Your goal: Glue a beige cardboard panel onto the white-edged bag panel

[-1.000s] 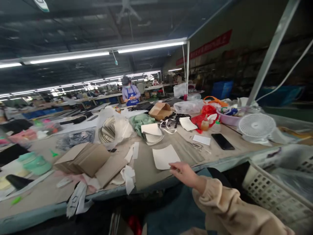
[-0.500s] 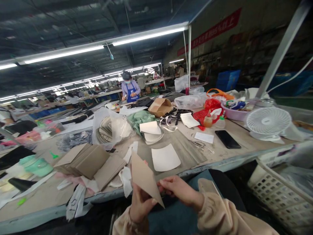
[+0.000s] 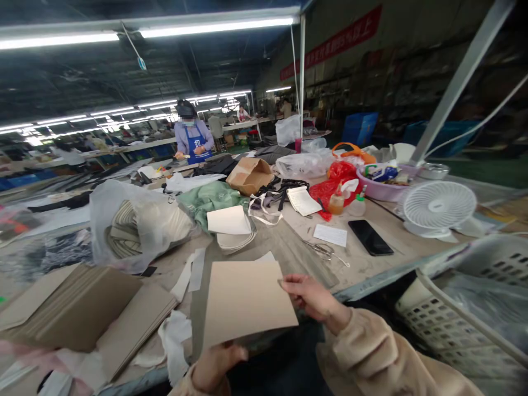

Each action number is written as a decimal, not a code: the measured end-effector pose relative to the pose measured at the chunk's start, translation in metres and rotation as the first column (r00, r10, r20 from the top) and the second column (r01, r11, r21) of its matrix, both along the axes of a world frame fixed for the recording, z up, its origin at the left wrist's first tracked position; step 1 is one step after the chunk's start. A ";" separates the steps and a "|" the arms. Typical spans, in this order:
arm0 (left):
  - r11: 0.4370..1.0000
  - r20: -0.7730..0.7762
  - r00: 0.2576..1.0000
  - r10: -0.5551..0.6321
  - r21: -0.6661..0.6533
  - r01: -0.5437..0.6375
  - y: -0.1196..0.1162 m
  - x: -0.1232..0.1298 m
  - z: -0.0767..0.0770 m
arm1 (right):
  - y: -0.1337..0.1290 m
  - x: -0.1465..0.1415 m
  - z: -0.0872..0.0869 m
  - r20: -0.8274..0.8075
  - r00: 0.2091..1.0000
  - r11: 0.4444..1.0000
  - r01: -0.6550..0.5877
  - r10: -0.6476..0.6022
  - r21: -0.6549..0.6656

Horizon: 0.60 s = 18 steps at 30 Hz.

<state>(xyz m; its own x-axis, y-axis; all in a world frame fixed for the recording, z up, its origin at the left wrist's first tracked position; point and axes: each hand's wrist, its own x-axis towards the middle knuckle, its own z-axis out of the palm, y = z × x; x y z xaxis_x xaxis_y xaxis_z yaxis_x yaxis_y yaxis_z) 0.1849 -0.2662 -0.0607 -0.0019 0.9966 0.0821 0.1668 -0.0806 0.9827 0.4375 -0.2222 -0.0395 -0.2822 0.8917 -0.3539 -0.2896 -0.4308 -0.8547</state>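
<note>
A flat beige cardboard sheet [image 3: 247, 300] is held tilted over the near edge of the table. My right hand [image 3: 315, 300] pinches its right edge between thumb and fingers. At the sheet's lower left edge is my left hand [image 3: 220, 363], closed on it, with the thumb showing and the other fingers mostly hidden and blurred. Beneath the sheet, the corner of a white piece [image 3: 268, 256] peeks out. Behind it sits a stack of curved white pieces [image 3: 235, 237], the top one folded over. To the left lie stacked brown cardboard sheets [image 3: 82, 308].
A clear plastic bag [image 3: 136, 220] of curved pieces stands at left. Scissors [image 3: 322, 250], a black phone [image 3: 370, 237], a white fan [image 3: 439, 206] and a lilac basin [image 3: 381, 190] are at right. A white basket [image 3: 445, 313] stands beside the table. A co-worker [image 3: 192, 135] stands farther back.
The cardboard sheet has turned from steeply slanted to broad side up, over the white piece. My right hand has moved onto its right edge, my left hand lower. The view has shifted.
</note>
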 end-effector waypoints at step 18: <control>0.950 -0.478 0.873 -0.097 -0.306 -0.062 0.087 -0.015 -0.026 | 0.096 0.011 -0.027 0.756 0.654 0.949 -0.230 -0.012 0.215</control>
<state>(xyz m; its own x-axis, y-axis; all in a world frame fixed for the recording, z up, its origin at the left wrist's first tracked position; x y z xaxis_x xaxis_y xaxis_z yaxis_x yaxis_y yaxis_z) 0.1702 -0.1796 -0.0866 -0.0238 0.9713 -0.2366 0.6256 0.1990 0.7543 0.4489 -0.1265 -0.0661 -0.1347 0.9612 -0.2408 0.5256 -0.1367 -0.8397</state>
